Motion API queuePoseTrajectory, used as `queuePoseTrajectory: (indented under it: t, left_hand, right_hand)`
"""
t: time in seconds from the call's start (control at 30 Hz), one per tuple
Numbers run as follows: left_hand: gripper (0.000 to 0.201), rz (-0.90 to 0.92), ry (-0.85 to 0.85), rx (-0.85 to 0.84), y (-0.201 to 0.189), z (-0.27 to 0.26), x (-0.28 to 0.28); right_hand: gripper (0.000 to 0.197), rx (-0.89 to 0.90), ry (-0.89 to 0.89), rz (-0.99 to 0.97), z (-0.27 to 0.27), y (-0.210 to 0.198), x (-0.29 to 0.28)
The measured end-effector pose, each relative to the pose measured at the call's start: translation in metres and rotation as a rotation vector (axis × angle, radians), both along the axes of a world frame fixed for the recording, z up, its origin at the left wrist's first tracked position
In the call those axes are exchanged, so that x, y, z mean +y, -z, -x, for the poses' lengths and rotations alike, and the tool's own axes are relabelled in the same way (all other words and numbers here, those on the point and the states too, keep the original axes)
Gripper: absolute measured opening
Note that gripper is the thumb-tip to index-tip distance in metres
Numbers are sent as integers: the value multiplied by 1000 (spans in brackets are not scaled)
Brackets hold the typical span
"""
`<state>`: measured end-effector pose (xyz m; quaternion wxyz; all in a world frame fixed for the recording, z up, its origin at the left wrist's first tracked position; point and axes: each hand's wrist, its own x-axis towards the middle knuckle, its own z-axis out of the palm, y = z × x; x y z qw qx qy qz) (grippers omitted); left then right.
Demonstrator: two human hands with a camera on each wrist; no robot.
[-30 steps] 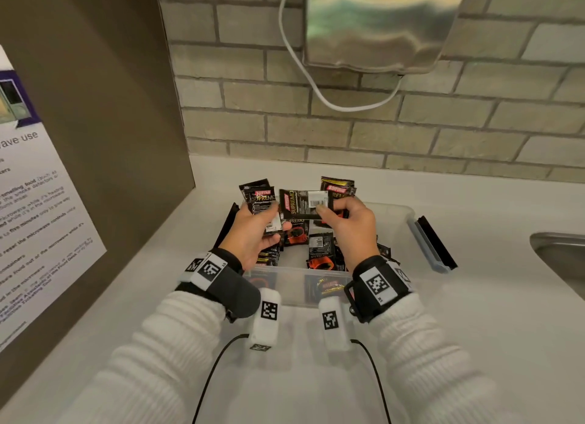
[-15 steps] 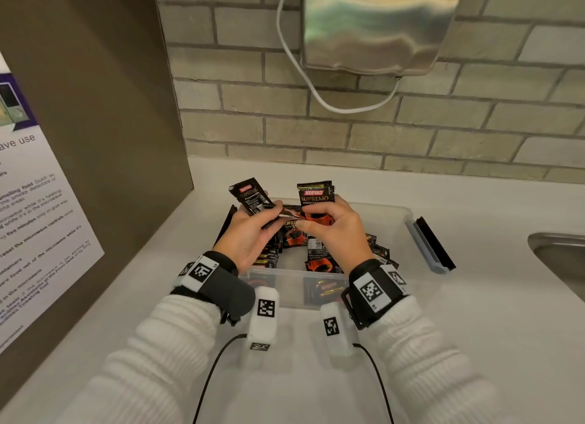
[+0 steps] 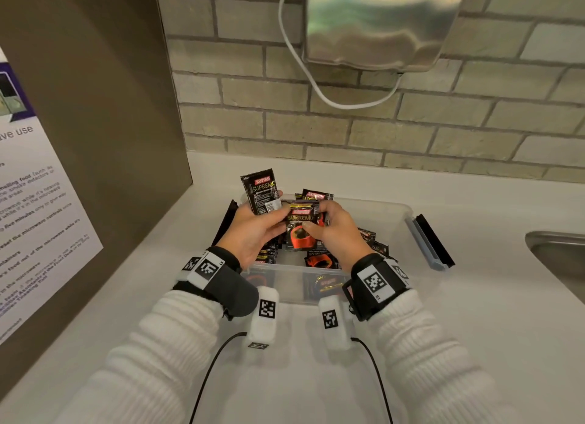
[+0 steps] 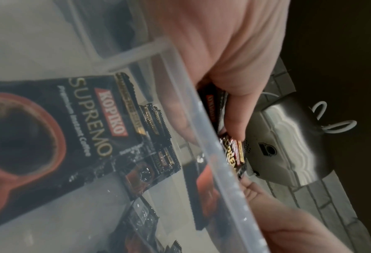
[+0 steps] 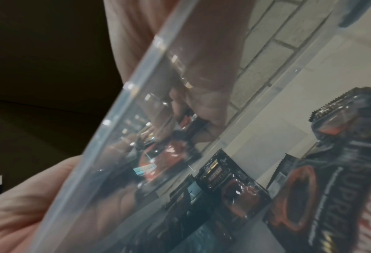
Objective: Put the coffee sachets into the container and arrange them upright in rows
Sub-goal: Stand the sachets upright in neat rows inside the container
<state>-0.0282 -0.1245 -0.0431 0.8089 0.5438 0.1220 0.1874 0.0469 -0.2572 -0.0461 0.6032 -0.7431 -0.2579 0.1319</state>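
A clear plastic container (image 3: 408, 224) stands on the white counter with several black coffee sachets (image 3: 319, 262) lying loose inside. Above its left half, my left hand (image 3: 269, 221) grips a small stack of sachets (image 3: 261, 191) that stick up past the fingers. My right hand (image 3: 316, 224) pinches another sachet (image 3: 300, 233), orange cup facing me, against the front of that stack. In the left wrist view the container rim (image 4: 212, 145) crosses the picture; a sachet (image 4: 50, 128) shows through the wall, and my fingers (image 4: 230, 102) curl on a sachet (image 4: 232, 152). The right wrist view shows sachets (image 5: 234, 181) through the wall.
The container's blue-grey lid (image 3: 424, 236) lies just right of it. A steel sink (image 3: 557, 259) is at the far right. A brown panel with a notice (image 3: 47, 208) closes the left side. A steel dispenser (image 3: 380, 21) and white cable (image 3: 316, 84) hang on the brick wall.
My right hand has turned its sachet from sideways to upright and lowered it against the left hand's stack. The left hand's sachets have straightened up.
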Motion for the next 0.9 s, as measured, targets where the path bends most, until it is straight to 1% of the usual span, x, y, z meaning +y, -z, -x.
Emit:
queuePoseTrajectory:
  t: [0.07,0.1,0.2,0.33,0.4,0.47,0.53,0.6,0.7,0.8,0.83,0.9]
  left_hand:
    - [25,65,-16,1,-2,1,0]
    - [21,103,-2,-5,-2,2,1]
    - [24,162,46,-31,-4,4,1]
    - [23,94,41,-34,-4,4,1]
    - [27,67,40,-15,-3,4,0]
    - [33,32,32,18,-4,4,-1]
    - [35,-4,20,49,-4,3,-1]
    - [36,-24,-18,65,-3,3,-1]
    - [40,-73,-116,76,-3,2,0]
    - [37,-185,-183,74,-2,0,-3]
    - [37,-223,-206,69,0,0,-3]
    - [37,-290,-235,55,2,-2,-5]
  right_hand:
    - [24,-4,39,-19,-1,-1,0]
    - [29,12,49,-41,-1,-1,0]
    - [43,54,94,-115,-4,0,1]
    - [63,132,92,-228,-4,-1,1]
    - [73,143,88,-232,-5,-1,1]
    - [76,159,95,-228,-6,-1,2]
    - [75,181,109,-237,-6,-1,2]
    - [73,158,131,-235,-6,-1,1]
    - [56,41,128,-195,-3,-1,-1]
    - [34,-127,92,-53,-2,-2,-1]
    - [31,-181,93,-15,-2,-1,0]
    - [32,-248,117,2,-2,-2,4]
